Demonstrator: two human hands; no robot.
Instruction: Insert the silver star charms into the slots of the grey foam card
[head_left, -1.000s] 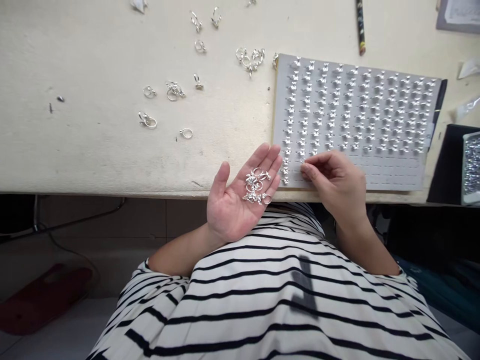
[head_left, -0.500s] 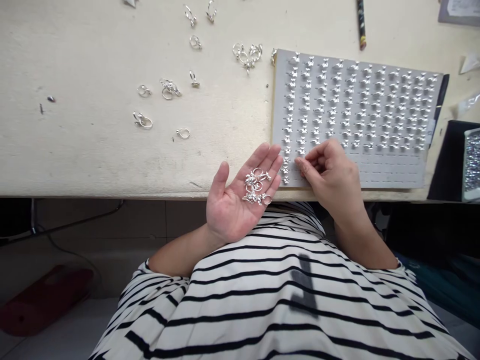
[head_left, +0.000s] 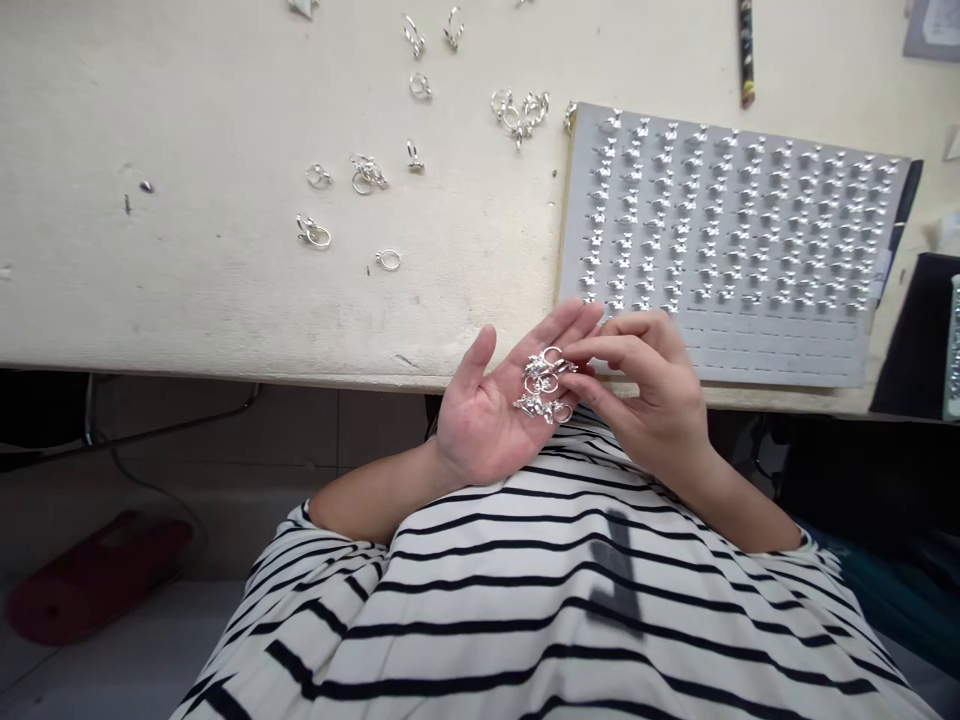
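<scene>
My left hand (head_left: 487,425) is open with its palm up and fingers stretched out. A small heap of silver rings (head_left: 544,384) lies on its palm and fingers. Over that heap, my right hand (head_left: 649,390) has its thumb and forefinger closed around one ring (head_left: 564,367) at the heap's right side. Behind both hands lies a grey ring display board (head_left: 780,350), filled with rows of silver rings whose tops stick up. Its lower right part shows bare slots. The hands cover the board's lower left corner.
Loose silver rings (head_left: 369,174) are scattered over the pale table (head_left: 225,310), with a cluster (head_left: 520,117) left of the board. A dark pencil-like stick (head_left: 745,55) lies beyond the board. A black box-like object (head_left: 915,330) stands at the right. The table's front edge runs just behind my wrists.
My right hand has moved left from the board to the rings on my left palm, its fingers closing on one. The whole view has shifted slightly; my left hand stays palm up.
</scene>
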